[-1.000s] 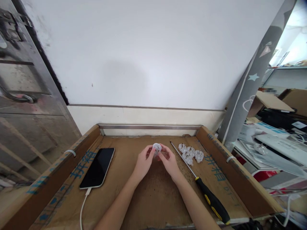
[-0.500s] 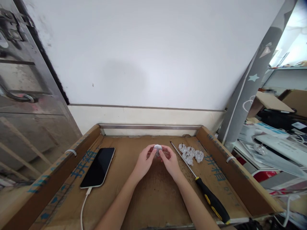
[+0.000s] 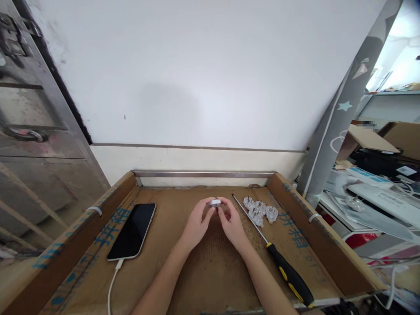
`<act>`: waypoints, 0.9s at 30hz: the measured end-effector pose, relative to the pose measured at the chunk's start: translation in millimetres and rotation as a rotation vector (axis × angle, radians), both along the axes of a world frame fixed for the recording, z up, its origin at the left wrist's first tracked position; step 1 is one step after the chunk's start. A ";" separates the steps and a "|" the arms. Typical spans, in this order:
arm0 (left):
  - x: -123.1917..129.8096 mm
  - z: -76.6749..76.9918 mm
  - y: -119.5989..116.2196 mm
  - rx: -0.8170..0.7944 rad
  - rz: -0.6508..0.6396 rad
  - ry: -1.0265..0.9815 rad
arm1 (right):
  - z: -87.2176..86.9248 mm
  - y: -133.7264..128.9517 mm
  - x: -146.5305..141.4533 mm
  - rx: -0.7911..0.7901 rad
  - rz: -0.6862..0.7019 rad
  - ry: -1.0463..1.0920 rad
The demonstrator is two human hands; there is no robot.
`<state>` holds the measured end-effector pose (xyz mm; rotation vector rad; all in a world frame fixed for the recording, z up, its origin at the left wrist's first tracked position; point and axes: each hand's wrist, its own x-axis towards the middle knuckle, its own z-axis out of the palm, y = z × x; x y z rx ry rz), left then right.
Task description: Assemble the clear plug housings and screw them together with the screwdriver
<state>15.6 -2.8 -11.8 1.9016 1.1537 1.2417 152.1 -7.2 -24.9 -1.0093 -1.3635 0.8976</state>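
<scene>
Left hand [image 3: 198,221] and right hand [image 3: 231,222], each grip closed on opposite edges of a plug [image 3: 215,203] left of the screwdriver [image 3: 278,261], apparently to steady it; four clear plugs [image 3: 256,215] cluster just right of its shaft, seemingly for easy reach.

Counts two hands: one left [image 3: 196,223], one right [image 3: 232,223]. Between them, one held piece [image 3: 215,203]. On one desk [image 3: 210,275]: one screwdriver [image 3: 290,275], one phone [image 3: 132,232], and one cable [image 3: 112,284] joined to it. Near the screwdriver, at least four clear plugs [image 3: 271,213], overlapping too closely for a sure total. Adds up to two cardboard sides [image 3: 328,247] and two white ties [image 3: 94,209], one tie per side. Farther off, one grey column [image 3: 333,122] and one metal door [image 3: 49,175] with one handle [image 3: 19,136].
</scene>
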 end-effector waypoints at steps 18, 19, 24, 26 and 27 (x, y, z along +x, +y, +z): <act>-0.2 -0.7 -2.4 0.051 0.039 0.098 | -3.3 2.1 -0.2 -0.058 0.002 0.036; 0.2 -2.2 -1.4 0.031 0.044 0.059 | -4.1 3.6 -0.3 -0.089 0.009 0.069; 3.3 -3.8 1.0 -0.050 0.056 -0.011 | -3.3 7.0 1.7 -0.272 0.071 0.208; 4.5 -0.5 0.0 -0.096 0.036 -0.039 | -0.9 5.8 2.3 -0.311 0.100 0.234; 5.0 1.6 -0.7 -0.118 0.025 -0.064 | 0.1 5.3 2.4 -0.320 0.108 0.240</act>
